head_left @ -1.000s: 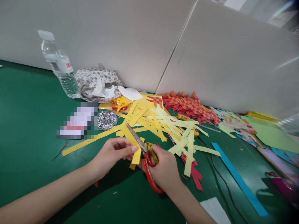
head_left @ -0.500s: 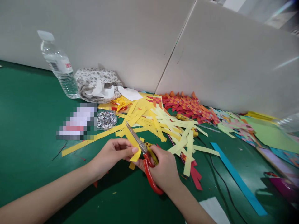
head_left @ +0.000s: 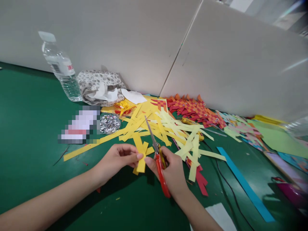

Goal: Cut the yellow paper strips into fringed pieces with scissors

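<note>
My left hand pinches a small piece made of crossed yellow paper strips just above the green table. My right hand grips red-handled scissors; the closed blades point up and away, to the right of the strips, and its thumb touches the piece's right edge. Behind both hands lies a heap of loose yellow and pale yellow strips.
A water bottle and a patterned cloth pouch stand at the back left by the white wall. A dish of googly eyes, woven red-orange paper fish, a blue strip and a black cable lie on the green table.
The scissors have swung off the yellow piece; their blades now point upright to its right instead of slanting left across it. My left hand kept its hold.
</note>
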A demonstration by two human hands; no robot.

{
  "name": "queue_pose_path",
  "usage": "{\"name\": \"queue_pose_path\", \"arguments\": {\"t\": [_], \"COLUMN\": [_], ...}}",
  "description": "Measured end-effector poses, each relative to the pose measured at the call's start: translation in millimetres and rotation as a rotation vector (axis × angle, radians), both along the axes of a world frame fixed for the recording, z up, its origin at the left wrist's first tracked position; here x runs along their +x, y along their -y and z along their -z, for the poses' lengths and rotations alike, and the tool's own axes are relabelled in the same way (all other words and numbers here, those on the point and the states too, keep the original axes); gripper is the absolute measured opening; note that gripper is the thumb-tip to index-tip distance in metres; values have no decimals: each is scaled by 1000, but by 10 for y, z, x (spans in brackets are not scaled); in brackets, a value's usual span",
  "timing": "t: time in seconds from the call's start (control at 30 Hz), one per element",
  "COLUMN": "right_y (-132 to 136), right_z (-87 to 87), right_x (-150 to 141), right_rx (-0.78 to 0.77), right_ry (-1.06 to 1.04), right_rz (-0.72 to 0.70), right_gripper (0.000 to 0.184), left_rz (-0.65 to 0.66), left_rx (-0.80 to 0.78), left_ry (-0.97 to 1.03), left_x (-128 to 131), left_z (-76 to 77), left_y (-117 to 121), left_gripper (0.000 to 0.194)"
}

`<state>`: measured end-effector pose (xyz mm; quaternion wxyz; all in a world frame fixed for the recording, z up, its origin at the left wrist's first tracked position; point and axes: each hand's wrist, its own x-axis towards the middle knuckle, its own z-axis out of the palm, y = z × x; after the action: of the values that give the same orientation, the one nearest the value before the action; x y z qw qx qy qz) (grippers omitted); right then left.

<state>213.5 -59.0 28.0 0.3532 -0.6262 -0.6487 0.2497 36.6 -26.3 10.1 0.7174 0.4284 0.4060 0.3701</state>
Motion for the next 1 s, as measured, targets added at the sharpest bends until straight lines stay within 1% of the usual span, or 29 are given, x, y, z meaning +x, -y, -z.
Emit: {"name": "queue_pose_path", "arguments": {"t": [0.1,0.23,0.43,0.63,0.77,0.87,0.93,1.0], "right_y": [-20,-42,-80,-91,-83,-81,-82,-84], "right_z": [-18,-25,12,41,59,60,61,61], "right_x": [30,50,62,73,87,90,89,88], "right_rx": [-36,-103,-141,-82,-86,-86,-70,-67], "right_ry": [-172,-393,-604,-580,-552,-533,-525,-535], "right_rz": [45,94,104,123,136,136,141,151], "right_gripper": [36,38,41,36,39,39,38,38], "left_rz": [-45,-90,-118,-95,-136,-159,-129,-66], "left_rx": [-28,-45,-41,-40,16,103,197,325], "left_ry": [-22,-49,-67,-56,-122,-196,-273,-379], "left_x": [0,1,-13,-17,-28,-43,-53,-61], "left_z": [-9,-31,0,-23,-66,-60,-38,-13], "left_y": [-7,-15,-31,-33,-48,-70,-74,-63], "left_gripper": [18,19,21,20,29,38,39,38]}}
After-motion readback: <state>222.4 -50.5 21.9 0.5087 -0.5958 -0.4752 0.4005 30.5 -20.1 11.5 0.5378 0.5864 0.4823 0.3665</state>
